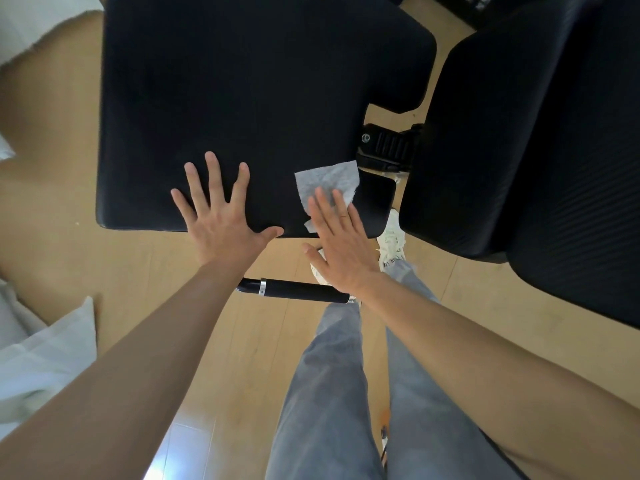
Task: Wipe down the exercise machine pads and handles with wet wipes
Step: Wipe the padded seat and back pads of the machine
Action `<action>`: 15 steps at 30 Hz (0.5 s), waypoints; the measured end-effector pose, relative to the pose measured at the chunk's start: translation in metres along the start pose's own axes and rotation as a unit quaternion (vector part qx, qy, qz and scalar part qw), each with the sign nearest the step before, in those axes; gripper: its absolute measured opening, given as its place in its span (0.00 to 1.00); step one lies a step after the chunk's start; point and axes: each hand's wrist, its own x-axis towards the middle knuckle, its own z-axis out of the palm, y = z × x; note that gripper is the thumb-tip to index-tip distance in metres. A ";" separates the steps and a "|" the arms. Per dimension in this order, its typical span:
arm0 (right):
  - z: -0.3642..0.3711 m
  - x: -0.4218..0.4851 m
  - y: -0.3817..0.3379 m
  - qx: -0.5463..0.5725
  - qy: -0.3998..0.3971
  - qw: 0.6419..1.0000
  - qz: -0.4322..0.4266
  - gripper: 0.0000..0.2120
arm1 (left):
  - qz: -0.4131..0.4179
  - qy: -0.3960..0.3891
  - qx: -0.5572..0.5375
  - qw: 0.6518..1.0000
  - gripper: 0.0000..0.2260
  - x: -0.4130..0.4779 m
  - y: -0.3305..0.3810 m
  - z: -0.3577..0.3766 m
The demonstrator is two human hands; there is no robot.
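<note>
Black vinyl covers the large seat pad [242,98] of the exercise machine, seen from above over a pale wooden floor [52,168]. Left hand [225,216] lies flat on the pad's near edge, fingers straight and spread, thumb pointing toward the right hand. Right hand [341,247] presses a white wet wipe [327,183] against the pad's near right corner with straight, close-set fingers; the fingertips cover the wipe's lower part while its upper part lies spread on the vinyl. A second black pad [519,150] stands just to the right, joined to the first by a black bracket [388,147]. Below the hands, a black handle [298,291] with a silver ring runs crosswise above the floor. Grey trousers [329,393] and a white shoe [391,244] show beneath the arms.
</note>
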 end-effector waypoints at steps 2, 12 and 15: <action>0.000 0.003 0.004 -0.003 -0.006 1.000 0.028 0.37 | 0.001 0.003 0.000 1.000 0.53 0.000 0.000 0.000; -0.019 0.042 0.004 0.025 0.038 0.997 0.064 0.36 | 0.015 0.007 0.006 1.000 0.53 -0.001 -0.004 0.005; -0.008 0.023 0.023 0.052 0.042 0.988 0.141 0.36 | 0.014 0.001 0.011 1.000 0.53 0.000 -0.004 0.004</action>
